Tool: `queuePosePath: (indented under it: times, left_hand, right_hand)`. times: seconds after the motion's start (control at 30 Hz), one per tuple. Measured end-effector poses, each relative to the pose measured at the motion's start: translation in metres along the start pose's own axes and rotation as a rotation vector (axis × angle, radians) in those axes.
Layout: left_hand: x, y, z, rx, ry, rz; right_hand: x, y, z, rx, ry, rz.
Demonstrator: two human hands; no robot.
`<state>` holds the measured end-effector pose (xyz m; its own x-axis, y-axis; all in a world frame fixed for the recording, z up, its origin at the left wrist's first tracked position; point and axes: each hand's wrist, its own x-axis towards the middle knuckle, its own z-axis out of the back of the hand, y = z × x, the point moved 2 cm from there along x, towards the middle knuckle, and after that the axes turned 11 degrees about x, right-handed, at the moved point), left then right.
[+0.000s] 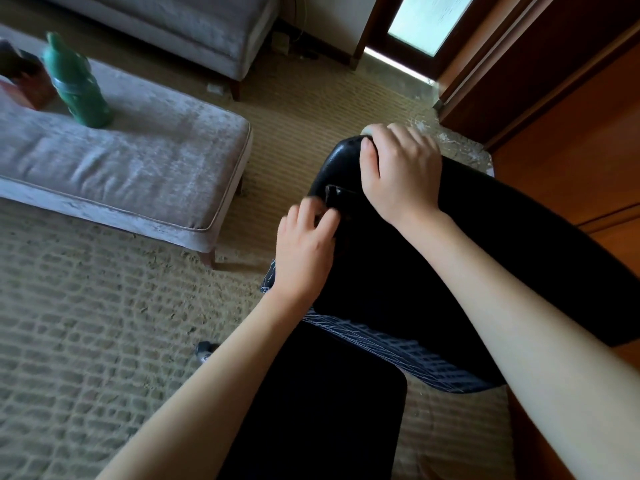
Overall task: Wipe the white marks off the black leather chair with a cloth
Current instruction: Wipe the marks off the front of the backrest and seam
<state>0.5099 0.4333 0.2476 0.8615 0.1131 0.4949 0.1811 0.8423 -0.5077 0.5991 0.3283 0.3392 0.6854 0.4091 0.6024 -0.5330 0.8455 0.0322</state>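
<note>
A: How is the black leather chair (398, 244) being held?

B: The right hand (401, 168) is closed over the rounded top corner of the chair back, thumb pressed on the near face; a pale sliver, perhaps the cloth (367, 129), is glimpsed under the fingertips at twelve o'clock of that hand, though it cannot be confirmed. The left hand (304, 247) is laid on the edge of the leather at about seven o'clock from the right hand, fingers curled and blurred; whether anything is pinched there cannot be told.

A: What is asked of the step?

B: The corner is judged to be the patch under work; the chair should be steadied by the left hand while firm, short strokes are made along the seam, since the glossy curve would let a loose cloth slide; no white marks can be made out on the leather from here.

A: And round about?

B: A patterned dark garment (398, 344) is seen below the chair at six o'clock; a grey upholstered bench (145, 168) lies at nine o'clock, with a green bottle (78, 81) upon it; a wooden door (571, 98) stands at two o'clock, close to the chair back, so elbow room on that side is thought tight; the woven carpet (86, 323) is otherwise unobstructed.
</note>
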Motion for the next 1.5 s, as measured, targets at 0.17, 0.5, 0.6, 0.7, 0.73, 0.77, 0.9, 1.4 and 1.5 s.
queuePosePath:
  times: [0.17,0.5,0.6,0.7,0.73,0.77,0.9,1.4,1.5]
  left_hand:
    - [-0.016,0.015,0.007,-0.183,-0.012,0.183]
    - [0.04,0.006,0.02,0.131,-0.108,-0.061]
    - [0.037,0.006,0.02,0.173,-0.091,-0.096]
    - [0.034,0.009,0.022,0.185,-0.088,-0.15]
    - [0.034,0.009,0.023,0.19,-0.084,-0.158]
    - [0.034,0.009,0.022,0.202,-0.074,-0.164]
    - [-0.013,0.027,0.003,0.323,0.107,-0.235]
    - [0.029,-0.002,0.01,0.038,-0.08,0.07]
    - [-0.011,0.013,-0.006,0.139,0.021,0.067]
  right_hand:
    - [-0.005,0.004,-0.001,-0.01,-0.012,0.004]
    - [0.0,0.009,-0.003,-0.008,-0.007,-0.034]
    - [0.0,0.009,-0.002,-0.007,0.001,-0.029]
    - [-0.002,0.009,-0.001,-0.021,0.005,-0.011]
    - [-0.002,0.009,-0.001,-0.026,0.005,-0.005]
    - [-0.002,0.009,-0.002,-0.03,0.004,-0.003]
    - [-0.001,0.007,-0.003,-0.049,-0.005,-0.01]
    - [-0.001,0.011,-0.006,-0.065,-0.023,-0.014]
    - [-0.001,0.01,-0.005,-0.073,-0.019,-0.019]
